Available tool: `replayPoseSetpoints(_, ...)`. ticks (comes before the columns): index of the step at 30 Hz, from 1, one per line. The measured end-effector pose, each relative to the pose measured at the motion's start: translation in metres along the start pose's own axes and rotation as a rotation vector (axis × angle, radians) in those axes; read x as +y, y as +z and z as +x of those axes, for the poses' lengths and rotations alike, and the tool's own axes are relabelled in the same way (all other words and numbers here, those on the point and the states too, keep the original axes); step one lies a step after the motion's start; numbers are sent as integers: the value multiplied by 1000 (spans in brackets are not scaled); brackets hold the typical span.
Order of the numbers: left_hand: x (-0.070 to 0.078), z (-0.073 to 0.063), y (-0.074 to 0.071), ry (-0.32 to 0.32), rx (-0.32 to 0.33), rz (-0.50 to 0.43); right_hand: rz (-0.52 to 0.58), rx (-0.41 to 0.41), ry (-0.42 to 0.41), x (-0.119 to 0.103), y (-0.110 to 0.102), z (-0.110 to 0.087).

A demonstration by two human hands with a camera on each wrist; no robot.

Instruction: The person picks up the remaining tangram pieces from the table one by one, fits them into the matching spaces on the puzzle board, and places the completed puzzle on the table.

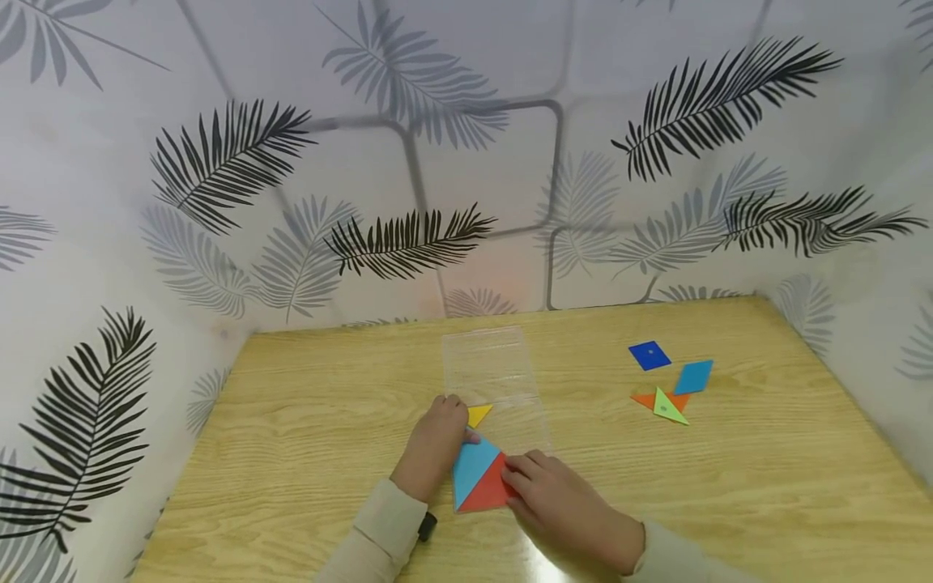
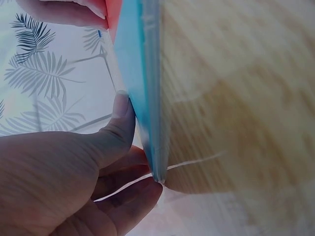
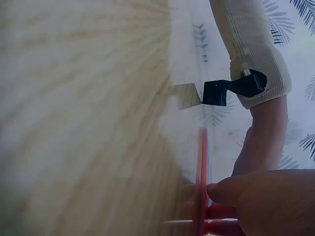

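A hinged clear plastic case (image 1: 490, 356) lies unfolded on the table. In its near half sit a light blue triangle (image 1: 472, 461) and a red triangle (image 1: 484, 491), edge to edge like tangram pieces. A yellow triangle (image 1: 478, 415) shows just beyond them, partly covered by my left hand (image 1: 437, 441). The left thumb lies on the light blue piece (image 2: 132, 64), while the fingers curl at the case's corner. At the right side, my right hand (image 1: 557, 506) grips the case edge beside the red triangle; its thumb touches the red edge (image 3: 202, 157).
Off to the right lie a dark blue piece (image 1: 649, 355), a blue parallelogram (image 1: 694, 377), and a green triangle (image 1: 666, 407) overlapping an orange one (image 1: 643, 400). A leaf-patterned cloth (image 1: 496, 178) rises behind the wooden table (image 1: 328, 389). The left sleeve carries a black mount (image 3: 241, 87).
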State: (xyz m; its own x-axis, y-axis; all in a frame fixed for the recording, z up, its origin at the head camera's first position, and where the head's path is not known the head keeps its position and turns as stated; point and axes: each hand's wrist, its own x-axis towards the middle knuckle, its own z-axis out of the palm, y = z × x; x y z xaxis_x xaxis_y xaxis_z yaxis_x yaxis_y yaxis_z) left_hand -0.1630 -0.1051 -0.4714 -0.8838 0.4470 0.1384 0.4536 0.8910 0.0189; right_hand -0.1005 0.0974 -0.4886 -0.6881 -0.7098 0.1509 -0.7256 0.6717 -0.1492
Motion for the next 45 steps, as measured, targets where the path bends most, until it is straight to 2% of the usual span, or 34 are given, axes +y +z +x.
replayPoseSetpoints(5,0,0,-2,7,7,15,7,16,2,0,1,1)
replayPoseSetpoints(12,0,2,1,-8,-19,10,15,19,10,-2,-1,2)
replayPoseSetpoints(20,1,0,0,8,17,20,9,40,15,-5,-5,7)
replayPoseSetpoints(32,0,0,0,17,31,49,19,75,6,-5,-5,7)
replayPoseSetpoints(40,1,0,-1,24,56,49,108,-17,29,0,-8,2)
replayPoseSetpoints(45,1,-1,-1,28,64,41,209,-36,15,6,-9,-4)
